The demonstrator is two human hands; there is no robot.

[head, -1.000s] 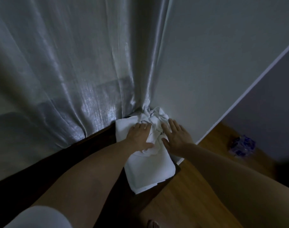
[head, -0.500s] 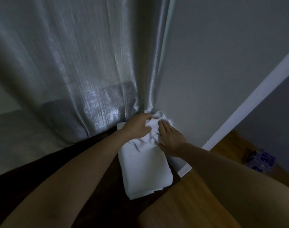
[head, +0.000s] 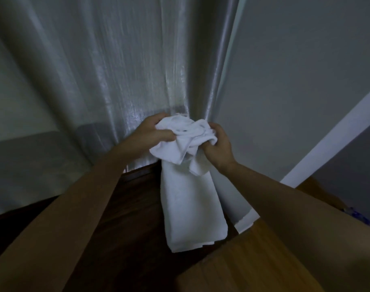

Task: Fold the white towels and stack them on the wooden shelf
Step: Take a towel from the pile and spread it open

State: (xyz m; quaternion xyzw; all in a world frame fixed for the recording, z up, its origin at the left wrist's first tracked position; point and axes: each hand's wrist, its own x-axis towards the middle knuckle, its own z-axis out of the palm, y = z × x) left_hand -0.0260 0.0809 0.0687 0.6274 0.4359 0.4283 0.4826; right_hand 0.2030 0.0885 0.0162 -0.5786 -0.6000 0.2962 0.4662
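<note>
A crumpled white towel [head: 185, 137] is bunched up in the air in front of the curtain. My left hand [head: 153, 131] grips its left side and my right hand [head: 218, 145] grips its right side. Below it a folded white towel [head: 190, 207] lies flat on the dark wooden shelf [head: 125, 228], at the shelf's far right end against the wall. A loose corner of the crumpled towel hangs down over the folded one's far end.
A shiny grey curtain [head: 116, 76] hangs right behind the shelf. A grey wall [head: 295, 81] with a white baseboard [head: 327, 140] runs to the right. Light wooden floor [head: 253, 260] lies below the shelf's right end. A blue-patterned object [head: 357, 216] sits at the right edge.
Both hands closed on the crumpled towel that lay on the folded one and lifted it off the shelf. The folded towel stayed in place. The camera tilted up.
</note>
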